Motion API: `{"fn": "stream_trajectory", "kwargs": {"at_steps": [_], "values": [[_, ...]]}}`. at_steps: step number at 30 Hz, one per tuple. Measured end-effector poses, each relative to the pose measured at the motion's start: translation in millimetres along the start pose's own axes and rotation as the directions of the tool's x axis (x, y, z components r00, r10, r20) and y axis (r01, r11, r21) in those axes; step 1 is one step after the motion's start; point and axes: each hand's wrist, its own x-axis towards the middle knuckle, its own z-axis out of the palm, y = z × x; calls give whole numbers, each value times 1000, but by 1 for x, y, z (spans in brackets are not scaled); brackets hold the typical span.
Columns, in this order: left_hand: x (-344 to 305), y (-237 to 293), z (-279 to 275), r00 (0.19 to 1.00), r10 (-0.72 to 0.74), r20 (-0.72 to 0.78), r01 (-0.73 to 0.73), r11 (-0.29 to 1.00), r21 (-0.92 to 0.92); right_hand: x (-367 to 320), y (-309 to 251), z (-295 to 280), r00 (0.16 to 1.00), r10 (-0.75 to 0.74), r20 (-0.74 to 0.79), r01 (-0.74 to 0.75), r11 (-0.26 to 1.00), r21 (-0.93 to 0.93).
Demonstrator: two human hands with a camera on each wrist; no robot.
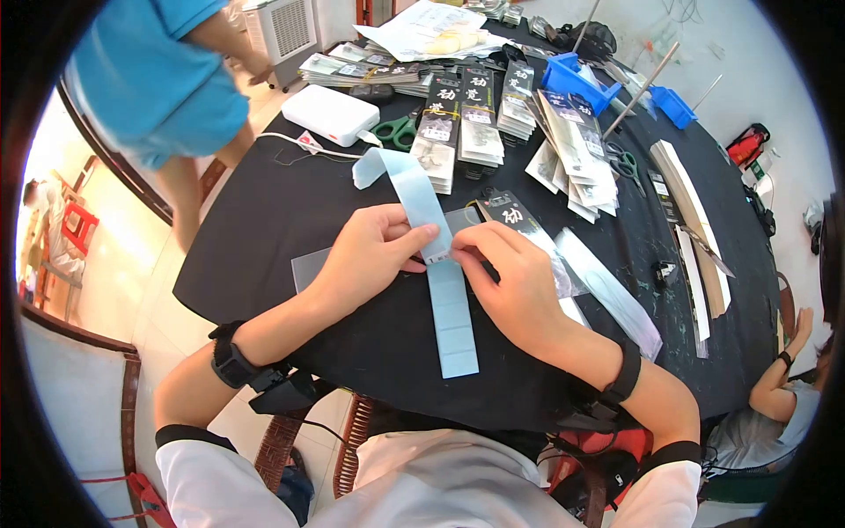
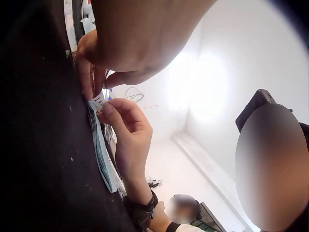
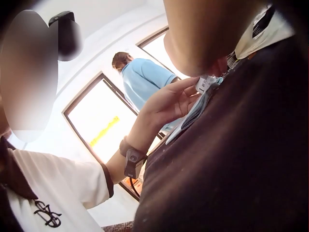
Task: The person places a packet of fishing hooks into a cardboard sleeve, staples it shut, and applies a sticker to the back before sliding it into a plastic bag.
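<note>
A long light-blue strip (image 1: 453, 321) with crosswise lines lies toward the table's front edge, its upper end curling over. My left hand (image 1: 374, 251) pinches the strip at its middle between thumb and fingers. Opposite it, my right hand (image 1: 515, 282) pinches the strip's right edge beside a small white printed label (image 1: 437, 258). In the left wrist view the label (image 2: 98, 102) sits between the fingertips of both hands. The right wrist view shows the label (image 3: 204, 85) too, partly hidden by a hand. Clear plastic sleeves lie under and beside the hands.
Bundles of black-headed packets (image 1: 437, 132), green scissors (image 1: 396, 132), a white box (image 1: 330, 114) with a cable and blue trays (image 1: 576, 81) stand farther back. Another pale strip (image 1: 612, 290) and long white card pieces (image 1: 691, 220) lie right. A person in blue (image 1: 158, 79) stands left; another sits right.
</note>
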Motion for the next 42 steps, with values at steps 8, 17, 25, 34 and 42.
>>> {"fn": "stream_trajectory", "kwargs": {"at_steps": [8, 17, 25, 34, 42], "values": [[-4, 8, 2, 999, -7, 33, 6, 1000, 18, -1, 0, -1, 1000, 15, 15, -15, 1000, 13], [-3, 5, 3, 1000, 1, 23, -2, 999, 52, -1, -2, -1, 1000, -8, 15, 9, 1000, -5], [-5, 6, 9, 999, 22, -28, -21, 999, 39, -3, -3, -1, 1000, -23, 5, 23, 998, -65], [-3, 7, 8, 992, 21, -125, -30, 997, -72, -3, -9, -2, 994, -110, 25, 113, 975, -190], [-2, 9, 6, 978, 6, -208, -33, 991, -129, -5, -10, 2, 982, -187, 40, 191, 967, -171]]}}
